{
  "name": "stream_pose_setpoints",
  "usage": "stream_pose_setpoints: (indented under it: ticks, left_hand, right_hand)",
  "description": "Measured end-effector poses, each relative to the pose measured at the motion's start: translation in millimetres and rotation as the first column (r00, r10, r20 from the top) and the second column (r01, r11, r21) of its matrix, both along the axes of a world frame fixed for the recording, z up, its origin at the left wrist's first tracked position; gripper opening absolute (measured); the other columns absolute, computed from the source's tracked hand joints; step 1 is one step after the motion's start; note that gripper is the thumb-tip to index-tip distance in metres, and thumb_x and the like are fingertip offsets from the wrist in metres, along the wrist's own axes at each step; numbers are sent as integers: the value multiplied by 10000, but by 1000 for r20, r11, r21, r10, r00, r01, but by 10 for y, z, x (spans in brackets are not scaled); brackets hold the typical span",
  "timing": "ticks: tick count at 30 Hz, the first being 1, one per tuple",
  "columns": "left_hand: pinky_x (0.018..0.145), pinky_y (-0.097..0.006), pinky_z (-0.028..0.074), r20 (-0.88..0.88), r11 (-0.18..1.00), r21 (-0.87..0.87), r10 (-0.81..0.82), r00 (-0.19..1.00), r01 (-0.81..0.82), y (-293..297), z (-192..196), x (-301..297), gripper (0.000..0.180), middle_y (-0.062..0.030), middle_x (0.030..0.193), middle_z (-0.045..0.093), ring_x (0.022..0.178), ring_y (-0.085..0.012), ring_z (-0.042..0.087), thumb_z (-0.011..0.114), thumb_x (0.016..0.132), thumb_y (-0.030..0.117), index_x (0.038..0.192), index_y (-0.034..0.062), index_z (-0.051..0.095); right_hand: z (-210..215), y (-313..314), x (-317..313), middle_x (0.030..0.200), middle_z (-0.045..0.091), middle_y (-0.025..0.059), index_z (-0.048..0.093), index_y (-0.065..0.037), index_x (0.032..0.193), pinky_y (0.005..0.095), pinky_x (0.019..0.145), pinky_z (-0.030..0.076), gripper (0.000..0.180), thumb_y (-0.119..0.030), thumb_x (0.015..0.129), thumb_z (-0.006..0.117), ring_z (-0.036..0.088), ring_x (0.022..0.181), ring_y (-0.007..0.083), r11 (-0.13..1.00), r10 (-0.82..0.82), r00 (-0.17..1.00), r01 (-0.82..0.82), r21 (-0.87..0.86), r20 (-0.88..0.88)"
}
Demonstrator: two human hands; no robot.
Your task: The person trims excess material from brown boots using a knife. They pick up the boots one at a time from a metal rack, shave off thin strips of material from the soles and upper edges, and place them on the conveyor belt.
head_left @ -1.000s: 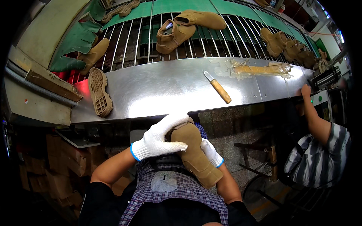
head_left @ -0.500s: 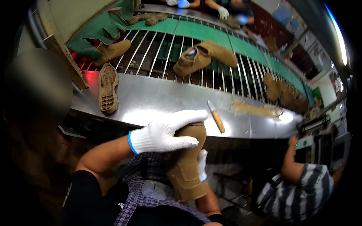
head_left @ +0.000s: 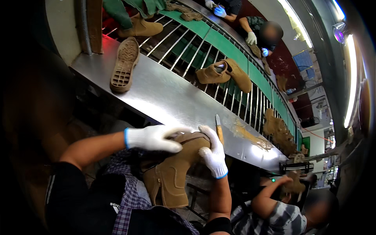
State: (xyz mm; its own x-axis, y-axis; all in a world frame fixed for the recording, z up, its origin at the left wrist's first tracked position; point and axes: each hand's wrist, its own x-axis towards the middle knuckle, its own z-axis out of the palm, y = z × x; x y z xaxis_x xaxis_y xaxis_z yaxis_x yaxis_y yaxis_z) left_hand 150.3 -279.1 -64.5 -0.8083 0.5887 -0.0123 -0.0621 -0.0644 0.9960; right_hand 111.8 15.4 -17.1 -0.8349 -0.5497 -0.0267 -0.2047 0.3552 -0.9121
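A tan ankle boot (head_left: 169, 176) is tilted over my lap, its shaft low and its toe up towards the bench edge. A zip runs up its side. My right hand (head_left: 214, 153), in a white knitted glove, grips the toe end, thumb on the upper. My left hand (head_left: 154, 138), gloved alike, lies beside the toe end with fingers stretched and thumb apart; whether it touches the boot, I cannot tell. Just beyond my right hand, a knife (head_left: 219, 129) with a wooden handle lies on the metal bench (head_left: 164, 92).
A brown lugged sole (head_left: 125, 64) lies at the bench's left. Tan shoes (head_left: 213, 73) rest on the metal bars, beside a green belt (head_left: 225, 46). Brown shoe parts (head_left: 278, 131) are heaped at right. People work across the bench and at the lower right; a pipe (head_left: 83, 27) stands at left.
The boot has turned so its zipped side shows. My right hand has come from behind it onto the toe end; my left hand has drawn back from over the toe. The view has swung too.
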Motion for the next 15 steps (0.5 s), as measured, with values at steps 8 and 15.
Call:
stream_pose_setpoints:
  ticks: [8,15]
  left_hand:
    - [939,-441,668,-765,850,-21,326,555,-527,72,-418,468,763,-277,1403,682,1176,-421,763,877,875,133,1531,-26,521]
    - [890,-420,634,-616,861,196,481,624,-470,421,-68,-160,331,-227,1112,768,978,-362,778,710,1054,166,1332,-11,683]
  right_hand:
    - [537,-87,-104,1215,787,138,675,-7,1432,377,1050,572,857,-445,768,995,743,1156,227,962,137,984,-159,221,109]
    - [644,-144,31,1184,789,155,700,1,1382,402,1000,594,819,-460,774,998,772,1105,278,951,153,983,-119,285,-101]
